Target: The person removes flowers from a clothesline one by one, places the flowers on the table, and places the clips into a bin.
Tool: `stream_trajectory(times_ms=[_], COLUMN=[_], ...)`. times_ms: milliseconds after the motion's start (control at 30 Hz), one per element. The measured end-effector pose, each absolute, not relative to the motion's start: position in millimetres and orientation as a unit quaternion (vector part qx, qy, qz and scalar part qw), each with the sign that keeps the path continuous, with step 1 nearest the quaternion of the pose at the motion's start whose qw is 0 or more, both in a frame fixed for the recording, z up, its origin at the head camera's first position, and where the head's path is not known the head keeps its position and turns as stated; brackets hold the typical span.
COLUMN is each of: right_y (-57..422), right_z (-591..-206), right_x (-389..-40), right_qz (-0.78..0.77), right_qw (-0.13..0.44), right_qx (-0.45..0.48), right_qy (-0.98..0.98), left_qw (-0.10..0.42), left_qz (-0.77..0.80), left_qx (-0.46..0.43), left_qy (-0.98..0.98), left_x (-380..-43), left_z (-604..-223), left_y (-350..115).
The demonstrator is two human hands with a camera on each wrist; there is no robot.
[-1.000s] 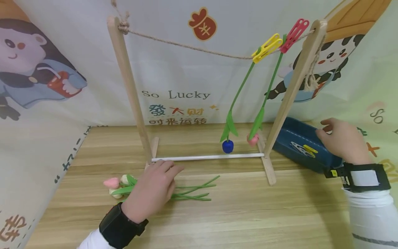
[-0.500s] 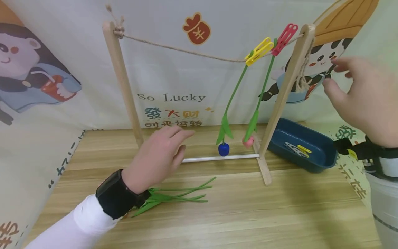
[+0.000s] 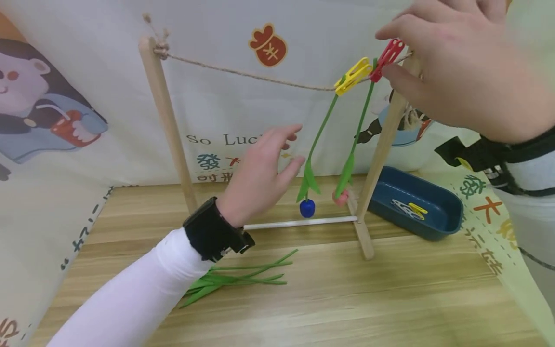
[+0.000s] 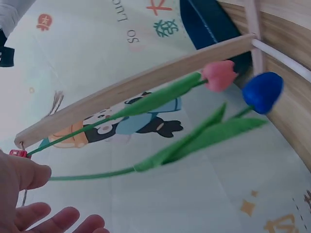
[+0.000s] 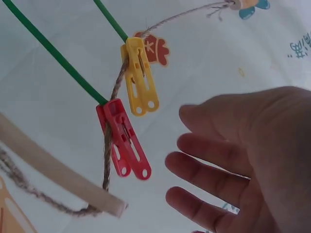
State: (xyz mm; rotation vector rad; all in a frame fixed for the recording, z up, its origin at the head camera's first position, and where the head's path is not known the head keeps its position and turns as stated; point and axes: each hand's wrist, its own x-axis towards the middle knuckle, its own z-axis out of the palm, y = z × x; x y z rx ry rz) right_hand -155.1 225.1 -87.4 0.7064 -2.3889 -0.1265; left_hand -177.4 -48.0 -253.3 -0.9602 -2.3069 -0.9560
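Two artificial tulips hang upside down from a twine line, a blue tulip [image 3: 307,208] under a yellow clothespin [image 3: 353,76] and a pink tulip [image 4: 219,75] under a red clothespin [image 5: 124,138]. My right hand [image 3: 468,67] is raised beside the red clothespin, thumb and fingers apart. In the right wrist view a gap shows between its fingertips and both clothespins. My left hand [image 3: 265,176] is in the air left of the hanging stems, fingers spread and holding nothing. Below its wrist, more tulip stems [image 3: 256,277] lie on the table, their blooms hidden by the left sleeve.
The twine runs between two wooden posts [image 3: 166,130], joined low down by a white rod [image 3: 303,223]. A dark blue tray [image 3: 448,202] with several clothespins [image 3: 409,209] stands right of the frame. A printed cloth [image 3: 234,115] covers the back and sides.
My right hand has risen from the tray and moved left to the red clothespin. My left hand has lifted from the lying stems, moving up and right. The view has shifted slightly.
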Motion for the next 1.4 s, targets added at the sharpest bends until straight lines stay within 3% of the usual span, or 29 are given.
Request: stream_trajectory(times_ms=[200, 367, 733, 1400], right_y=[203.9, 196.9, 194.3, 202.8], right_z=[-84.3, -86.8, -88.4, -84.7], right_x=[-170.4, -176.0, -178.9, -173.5], right_qz=[-0.078, -0.094, -0.089, -0.076], right_qw=[0.250, 0.232, 0.247, 0.326], right_qx=[0.274, 0.281, 0.301, 0.312], right_qy=[-0.926, -0.926, -0.917, -0.889], left_qw=[0.210, 0.203, 0.214, 0.234], left_qz=[-0.396, -0.437, -0.467, -0.457], left_qx=[-0.319, -0.310, -0.310, -0.310], left_qy=[-0.835, -0.820, -0.800, -0.800], left_x=[-193.6, -205.2, -213.3, -209.8], left_z=[-250.2, -252.3, -252.8, -256.5], left_y=[-25.0, -13.4, -8.5, -25.1])
